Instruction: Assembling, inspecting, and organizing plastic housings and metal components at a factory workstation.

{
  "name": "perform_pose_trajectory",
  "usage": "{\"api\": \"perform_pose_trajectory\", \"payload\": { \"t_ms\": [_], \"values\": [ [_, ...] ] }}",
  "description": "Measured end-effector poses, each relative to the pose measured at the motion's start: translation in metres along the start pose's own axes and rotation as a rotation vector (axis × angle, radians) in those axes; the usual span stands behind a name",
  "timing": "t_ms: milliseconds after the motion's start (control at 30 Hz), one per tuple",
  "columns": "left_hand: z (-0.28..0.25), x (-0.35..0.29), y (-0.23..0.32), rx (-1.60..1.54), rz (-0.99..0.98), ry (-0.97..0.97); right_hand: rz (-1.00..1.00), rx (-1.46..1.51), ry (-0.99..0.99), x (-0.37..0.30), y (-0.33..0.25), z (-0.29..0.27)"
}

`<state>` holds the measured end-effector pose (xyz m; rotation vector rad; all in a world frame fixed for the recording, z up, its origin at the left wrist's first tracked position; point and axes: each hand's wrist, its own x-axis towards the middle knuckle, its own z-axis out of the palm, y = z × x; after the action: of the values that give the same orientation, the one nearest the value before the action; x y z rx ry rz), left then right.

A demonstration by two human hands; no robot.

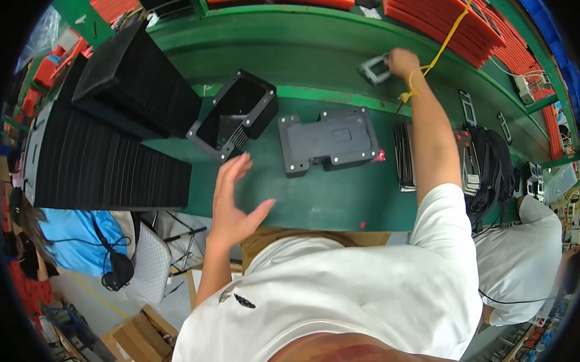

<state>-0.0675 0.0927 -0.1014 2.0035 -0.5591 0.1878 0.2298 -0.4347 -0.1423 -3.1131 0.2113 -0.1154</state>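
Observation:
My left hand (232, 205) is open, thumb and fingers spread, over the near left part of the green bench (291, 206). It holds nothing. Just beyond its fingertips is a black open box-like fixture (227, 129) with silver corner studs. A flat dark grey fixture block (330, 138), also studded at the corners, lies right of it. My right arm reaches far right, where my right hand (403, 63) grips the edge of a small silver rectangular frame (375, 70) above the bench's back ledge. The fingertips on it are partly hidden.
Tall stacks of black trays (111, 168) stand at the left. Beside my right forearm are a pile of thin plates (404, 156) and a black bag (491, 167). A yellow cord (451, 35) hangs by my right wrist. Red trays (444, 22) fill the upper shelf; a co-worker (519, 256) is at right.

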Motion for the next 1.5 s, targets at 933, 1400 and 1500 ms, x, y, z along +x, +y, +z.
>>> {"api": "perform_pose_trajectory", "payload": {
  "t_ms": [933, 1400, 1500],
  "values": [
    [0.027, 0.089, 0.006, 0.301, 0.034, -0.444, 0.015, 0.247, 0.392, -0.305, -0.175, -0.087],
    [0.048, 0.043, 0.034, -0.464, 0.058, -0.101, -0.083, 0.510, 0.834, -0.384, -0.152, -0.077],
    [0.101, 0.005, 0.045, -0.935, 0.026, -0.357, -0.564, 0.839, 0.447, -0.409, -0.212, -0.115]
  ]
}}
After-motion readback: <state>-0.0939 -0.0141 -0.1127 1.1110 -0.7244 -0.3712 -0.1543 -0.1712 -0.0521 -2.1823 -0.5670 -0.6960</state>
